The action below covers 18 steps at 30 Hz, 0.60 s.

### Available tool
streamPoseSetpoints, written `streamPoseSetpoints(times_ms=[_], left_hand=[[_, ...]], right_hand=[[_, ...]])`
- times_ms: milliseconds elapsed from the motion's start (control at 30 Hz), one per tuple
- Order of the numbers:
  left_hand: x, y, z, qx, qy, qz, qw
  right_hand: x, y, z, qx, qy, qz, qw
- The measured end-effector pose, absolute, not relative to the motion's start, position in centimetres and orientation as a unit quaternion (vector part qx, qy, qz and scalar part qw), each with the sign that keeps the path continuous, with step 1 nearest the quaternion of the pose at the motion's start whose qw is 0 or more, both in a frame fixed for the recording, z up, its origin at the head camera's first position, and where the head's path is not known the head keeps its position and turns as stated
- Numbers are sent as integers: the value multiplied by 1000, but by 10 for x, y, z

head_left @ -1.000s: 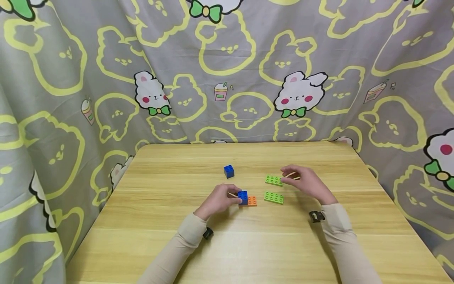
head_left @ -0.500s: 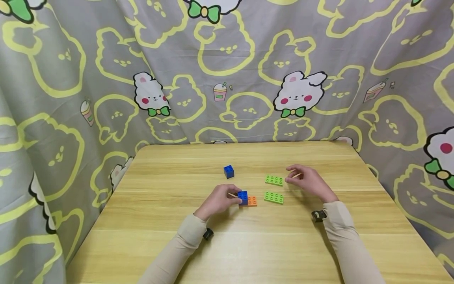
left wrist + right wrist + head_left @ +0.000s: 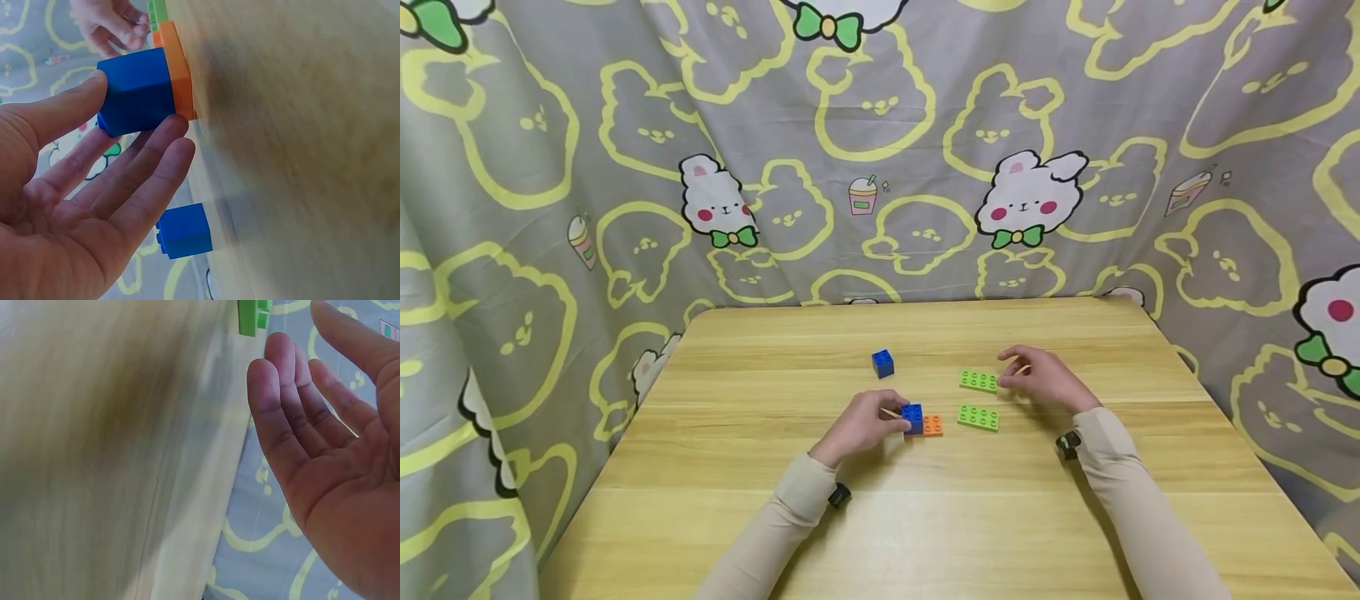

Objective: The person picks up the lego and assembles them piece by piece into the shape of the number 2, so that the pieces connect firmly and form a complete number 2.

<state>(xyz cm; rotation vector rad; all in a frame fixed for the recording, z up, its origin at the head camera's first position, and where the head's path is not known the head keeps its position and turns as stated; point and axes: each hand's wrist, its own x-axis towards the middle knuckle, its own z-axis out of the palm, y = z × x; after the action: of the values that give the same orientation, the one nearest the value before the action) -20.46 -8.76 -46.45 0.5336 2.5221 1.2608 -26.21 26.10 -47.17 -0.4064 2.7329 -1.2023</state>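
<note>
My left hand pinches a blue building brick between thumb and fingers. That brick sits on the left half of a flat orange brick on the table; in the left wrist view the blue brick stands against the orange one. My right hand hovers with relaxed fingers and thumb apart, its fingertips close to the right end of the far light green flat brick. Nothing lies between the fingers of the right hand in the right wrist view.
A second light green flat brick lies just nearer, right of the orange one. Another blue brick stands alone farther back. The wooden table ends at a patterned grey curtain.
My right hand drew slightly away from the far green brick, then came back left close to its end. The left hand keeps its hold on the blue brick, unmoved.
</note>
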Motion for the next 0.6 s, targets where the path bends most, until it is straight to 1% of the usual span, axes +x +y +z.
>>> streamPoseSetpoints(times_ms=[233,600], left_hand=[[-205,-88,-465,187,870,436,132],[-204,-88,-465,184,872,435,133]], right_hand=[[-271,256,-481,-150,900,-400,81],[-275,244,-482,-170,916,-357,73]])
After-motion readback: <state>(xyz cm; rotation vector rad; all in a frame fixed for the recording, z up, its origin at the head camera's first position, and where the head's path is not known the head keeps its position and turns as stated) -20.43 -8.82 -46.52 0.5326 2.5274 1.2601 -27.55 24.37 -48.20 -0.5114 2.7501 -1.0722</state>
